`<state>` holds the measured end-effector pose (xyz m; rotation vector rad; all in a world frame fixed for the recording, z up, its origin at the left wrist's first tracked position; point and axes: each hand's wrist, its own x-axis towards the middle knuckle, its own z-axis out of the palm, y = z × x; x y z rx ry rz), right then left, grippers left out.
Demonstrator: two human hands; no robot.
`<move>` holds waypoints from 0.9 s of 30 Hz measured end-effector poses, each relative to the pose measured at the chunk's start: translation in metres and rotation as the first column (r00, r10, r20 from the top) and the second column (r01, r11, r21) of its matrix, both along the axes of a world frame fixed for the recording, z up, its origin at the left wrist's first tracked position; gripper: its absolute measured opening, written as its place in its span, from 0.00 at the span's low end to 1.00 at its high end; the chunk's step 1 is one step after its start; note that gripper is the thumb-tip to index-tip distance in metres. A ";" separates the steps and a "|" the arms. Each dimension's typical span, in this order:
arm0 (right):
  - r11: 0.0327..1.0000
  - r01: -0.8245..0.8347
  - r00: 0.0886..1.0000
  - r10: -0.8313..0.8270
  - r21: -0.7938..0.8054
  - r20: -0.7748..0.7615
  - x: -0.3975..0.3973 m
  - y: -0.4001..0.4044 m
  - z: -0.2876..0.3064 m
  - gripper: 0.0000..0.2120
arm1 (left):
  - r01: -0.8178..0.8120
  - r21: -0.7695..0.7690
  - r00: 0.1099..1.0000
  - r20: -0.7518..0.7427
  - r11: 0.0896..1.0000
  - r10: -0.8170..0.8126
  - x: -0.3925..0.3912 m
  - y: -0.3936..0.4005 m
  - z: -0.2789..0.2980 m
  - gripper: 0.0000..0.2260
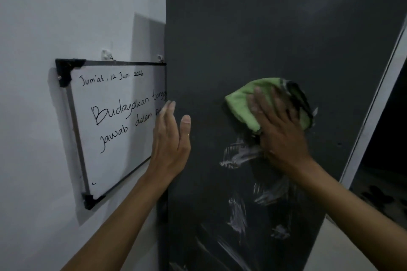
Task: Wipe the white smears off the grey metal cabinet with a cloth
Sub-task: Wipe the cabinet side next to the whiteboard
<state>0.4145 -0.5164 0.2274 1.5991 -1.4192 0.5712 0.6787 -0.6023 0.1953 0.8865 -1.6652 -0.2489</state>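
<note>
At frame left a whiteboard [114, 121] hangs. The left hand [170, 145], fingers straight, braces the grey cabinet [242, 39] edge. Right of centre, the right hand [279, 132] presses a green cloth [244, 103] flat. Smears [237, 215] below could be spread, not lifted.

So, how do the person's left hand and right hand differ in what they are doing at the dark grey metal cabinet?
The right hand presses the green cloth flat on the dark grey metal cabinet face, above the white smears; the left hand holds nothing. The left hand rests at the cabinet's edge beside the whiteboard; the right works mid-panel. Both have straight fingers.
</note>
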 end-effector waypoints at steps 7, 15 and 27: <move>0.977 0.116 0.978 -0.080 -0.180 0.192 -0.056 0.046 -0.011 0.41 | 0.071 -0.017 0.997 -0.012 0.997 -0.071 -0.019 -0.001 0.003 0.31; 0.990 0.069 0.993 -0.056 -0.127 0.104 0.021 -0.025 -0.003 0.44 | 0.082 -0.037 0.996 -0.030 0.996 -0.083 -0.024 0.006 0.007 0.31; 0.995 -0.100 0.991 0.100 -0.002 0.085 0.028 -0.020 -0.004 0.40 | 0.067 -0.128 0.993 -0.092 0.990 -0.079 -0.054 0.019 0.008 0.28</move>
